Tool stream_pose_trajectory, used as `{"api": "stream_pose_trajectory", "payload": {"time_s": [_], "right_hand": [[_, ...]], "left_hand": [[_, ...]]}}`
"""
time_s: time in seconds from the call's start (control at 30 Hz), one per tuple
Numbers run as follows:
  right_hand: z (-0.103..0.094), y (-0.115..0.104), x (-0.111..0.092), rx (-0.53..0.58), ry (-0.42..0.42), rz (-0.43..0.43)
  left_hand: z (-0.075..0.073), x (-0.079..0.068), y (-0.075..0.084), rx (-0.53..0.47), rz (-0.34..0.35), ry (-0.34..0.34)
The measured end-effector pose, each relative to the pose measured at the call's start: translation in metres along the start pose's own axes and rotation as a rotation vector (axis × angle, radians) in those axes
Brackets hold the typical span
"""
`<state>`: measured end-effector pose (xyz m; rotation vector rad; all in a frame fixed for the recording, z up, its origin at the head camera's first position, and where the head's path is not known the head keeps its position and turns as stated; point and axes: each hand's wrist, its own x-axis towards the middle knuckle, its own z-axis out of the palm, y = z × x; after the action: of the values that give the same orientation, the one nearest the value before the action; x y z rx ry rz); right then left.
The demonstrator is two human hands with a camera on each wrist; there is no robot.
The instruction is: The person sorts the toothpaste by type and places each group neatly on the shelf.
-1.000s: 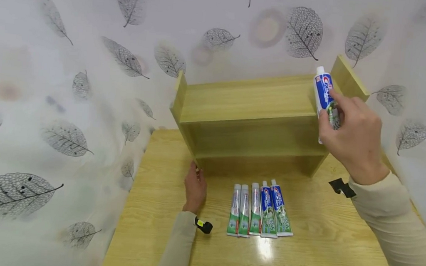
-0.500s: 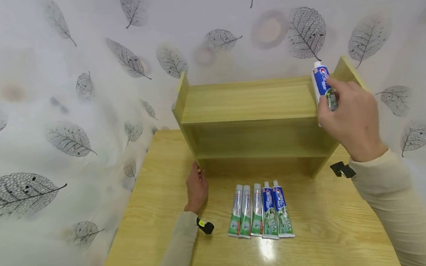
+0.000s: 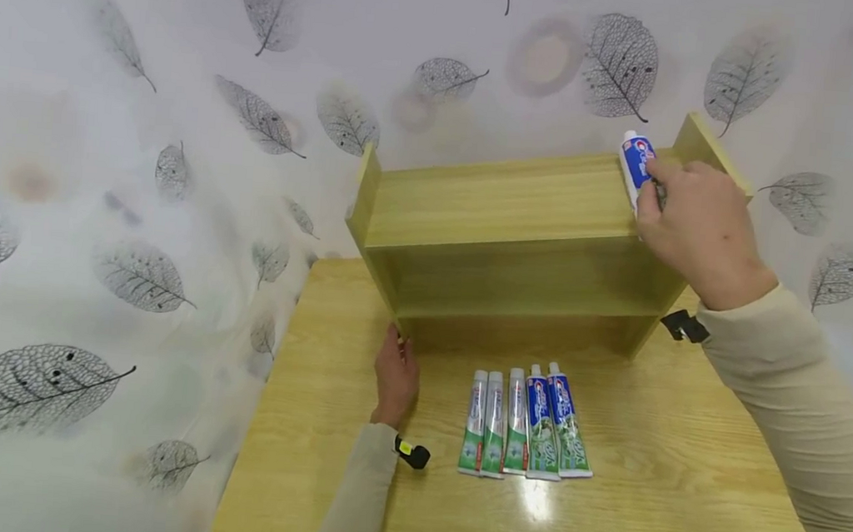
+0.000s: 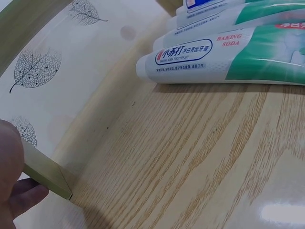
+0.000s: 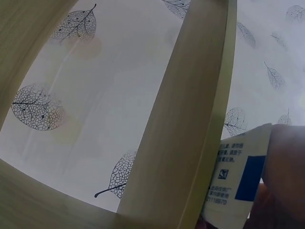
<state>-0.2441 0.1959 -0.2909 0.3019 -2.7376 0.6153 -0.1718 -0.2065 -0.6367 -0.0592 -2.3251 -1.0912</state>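
Observation:
A wooden two-tier shelf (image 3: 507, 201) stands on the table. At the right end of its upper board, my right hand (image 3: 704, 225) grips a blue-and-white Crest toothpaste tube (image 3: 636, 161), cap pointing to the back. The right wrist view shows the tube's flat white end (image 5: 233, 176) close to the board's front edge; whether they touch I cannot tell. My left hand (image 3: 395, 380) pinches the lower front of the shelf's left side panel (image 4: 47, 179) between thumb and fingers. Several toothpaste tubes lie side by side before the shelf: white-and-green ones (image 3: 493, 426) left, blue-and-green ones (image 3: 543, 425) right.
The wood-grain table (image 3: 680, 486) extends around the shelf. Behind it and to the left hangs a pale leaf-print covering (image 3: 139, 193). The shelf's right side panel (image 3: 713, 159) rises beside my right hand.
My right hand has carried the toothpaste tube slightly left and back over the upper board's right end. The left hand keeps its hold, and the tubes on the table stay in place.

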Motion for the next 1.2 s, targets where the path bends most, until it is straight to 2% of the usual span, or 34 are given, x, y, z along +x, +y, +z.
{"api": "stream_pose_trajectory", "payload": {"time_s": [0.07,0.23,0.3,0.4,0.47,0.6,0.73,0.83,0.93,1.03,1.13,1.17,1.2], "right_hand": [[-0.001,0.0,0.0,-0.006,-0.028,0.011],[0.0,-0.001,0.0,-0.006,-0.031,0.002],[0.001,-0.002,-0.001,-0.003,-0.013,-0.009],[0.003,-0.002,-0.008,0.007,0.059,-0.037],[0.005,-0.002,-0.017,0.012,0.137,-0.069],[0.011,-0.004,-0.04,0.005,0.287,-0.123],[0.027,-0.005,-0.068,0.033,0.432,-0.173],[0.04,-0.005,-0.085,0.068,0.508,-0.223],[0.049,-0.004,-0.095,0.1,0.543,-0.254],[0.056,-0.004,-0.102,0.117,0.559,-0.251],[0.06,-0.005,-0.107,0.124,0.582,-0.243],[0.061,-0.005,-0.108,0.123,0.592,-0.241],[0.062,-0.005,-0.11,0.127,0.605,-0.242]], "left_hand": [[-0.007,0.002,0.016,-0.005,0.003,0.003],[-0.011,0.004,0.026,-0.038,-0.026,-0.011],[-0.006,0.003,0.014,-0.039,-0.015,0.004],[0.0,0.002,0.001,-0.033,-0.004,0.023],[0.006,0.001,-0.009,-0.009,0.015,0.04],[-0.001,0.0,0.01,-0.008,-0.001,0.028],[-0.013,-0.006,0.037,0.017,-0.047,0.004],[-0.016,-0.011,0.043,0.044,-0.093,-0.016],[-0.016,-0.011,0.044,0.049,-0.116,-0.032],[-0.015,-0.007,0.042,0.047,-0.085,-0.025],[-0.014,-0.003,0.041,0.043,-0.023,0.0],[-0.007,-0.003,0.029,0.027,0.01,0.015],[-0.007,-0.001,0.029,0.026,0.025,0.021]]}}
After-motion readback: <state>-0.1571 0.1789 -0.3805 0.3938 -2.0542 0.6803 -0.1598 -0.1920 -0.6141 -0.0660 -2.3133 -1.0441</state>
